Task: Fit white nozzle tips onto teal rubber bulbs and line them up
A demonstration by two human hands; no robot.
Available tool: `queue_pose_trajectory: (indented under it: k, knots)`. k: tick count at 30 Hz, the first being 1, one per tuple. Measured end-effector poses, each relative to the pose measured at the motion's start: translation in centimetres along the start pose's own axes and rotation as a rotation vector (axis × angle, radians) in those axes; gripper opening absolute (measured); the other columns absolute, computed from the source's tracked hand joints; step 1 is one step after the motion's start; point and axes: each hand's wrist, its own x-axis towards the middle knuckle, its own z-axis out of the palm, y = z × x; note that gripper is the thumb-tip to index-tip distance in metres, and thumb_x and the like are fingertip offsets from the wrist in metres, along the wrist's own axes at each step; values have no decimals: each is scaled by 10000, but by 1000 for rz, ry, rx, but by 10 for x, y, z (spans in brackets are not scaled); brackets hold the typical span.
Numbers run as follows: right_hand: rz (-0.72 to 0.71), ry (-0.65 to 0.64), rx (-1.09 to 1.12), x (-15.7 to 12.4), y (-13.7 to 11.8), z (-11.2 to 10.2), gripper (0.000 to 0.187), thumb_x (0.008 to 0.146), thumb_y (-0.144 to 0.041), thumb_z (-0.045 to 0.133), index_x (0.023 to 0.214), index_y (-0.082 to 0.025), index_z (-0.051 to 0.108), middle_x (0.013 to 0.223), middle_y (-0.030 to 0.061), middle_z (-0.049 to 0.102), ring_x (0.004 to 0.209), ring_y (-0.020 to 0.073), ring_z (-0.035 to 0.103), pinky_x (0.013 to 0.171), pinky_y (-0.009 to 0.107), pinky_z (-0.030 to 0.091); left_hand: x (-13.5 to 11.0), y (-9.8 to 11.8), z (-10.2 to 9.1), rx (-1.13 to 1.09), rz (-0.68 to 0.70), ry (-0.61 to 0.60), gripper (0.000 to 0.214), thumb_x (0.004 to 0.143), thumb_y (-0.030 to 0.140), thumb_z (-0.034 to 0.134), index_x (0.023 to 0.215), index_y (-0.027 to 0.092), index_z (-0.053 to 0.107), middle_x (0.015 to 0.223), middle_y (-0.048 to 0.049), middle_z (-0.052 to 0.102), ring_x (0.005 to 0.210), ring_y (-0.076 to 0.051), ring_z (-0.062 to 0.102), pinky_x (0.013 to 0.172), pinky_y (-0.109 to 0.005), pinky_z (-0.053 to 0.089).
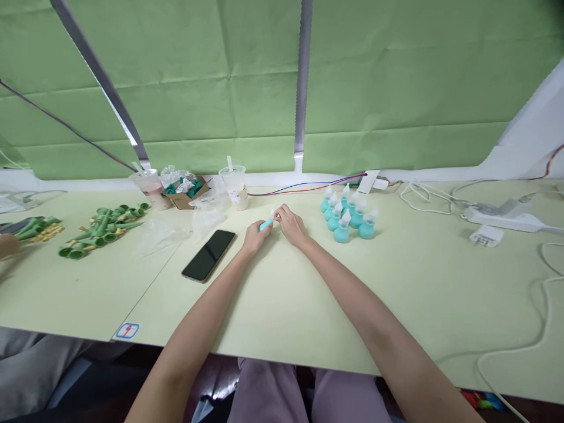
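Note:
My left hand (254, 237) is closed around a small turquoise squeeze bulb (265, 225), tilted just above the table, much of it hidden by the fingers. At the bulb's upper end a whitish clear tip (272, 214) shows. My right hand (288, 224) meets it there, thumb and fingers pinched at the tip. To the right of my hands, several turquoise squeeze bulbs (341, 232) with pointed translucent tips stand upright in a cluster. A black phone (208, 256) lies face up to the left of my left hand.
Two drink cups (239, 189) with straws, a small cardboard box (181, 201) and clear plastic bags (207, 218) stand at the back left. Green tube-like pieces (103, 230) lie farther left, near another person's blurred hand (9, 245). A power strip (513, 218) and white cables lie right.

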Motion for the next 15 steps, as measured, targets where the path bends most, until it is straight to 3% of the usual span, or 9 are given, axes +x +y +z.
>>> queue_pose_trajectory:
  k: [8, 12, 15]
  knots:
    - [64, -21, 64, -1, -1, 3, 165, 960, -213, 337, 972, -202, 501, 1016, 38, 512, 711, 133, 527, 596, 259, 334, 1, 2, -2, 20, 3, -8, 296, 776, 439, 515, 666, 169, 566, 552, 10, 523, 525, -140, 458, 531, -253, 334]
    - [146, 63, 151, 2, 2, 5, 147, 943, -208, 337, 937, -202, 483, 997, 42, 504, 745, 144, 513, 625, 254, 349, 1, 0, -3, 62, 16, -3, 289, 782, 435, 519, 689, 170, 584, 576, 6, 539, 535, -144, 466, 527, -251, 338]
    - [235, 202, 226, 5, 9, 5, 141, 923, -187, 326, 906, -200, 465, 958, 47, 500, 802, 154, 512, 670, 253, 370, 2, -2, -5, 83, -18, 6, 282, 789, 423, 517, 722, 163, 601, 611, -9, 581, 532, -146, 484, 531, -253, 351]
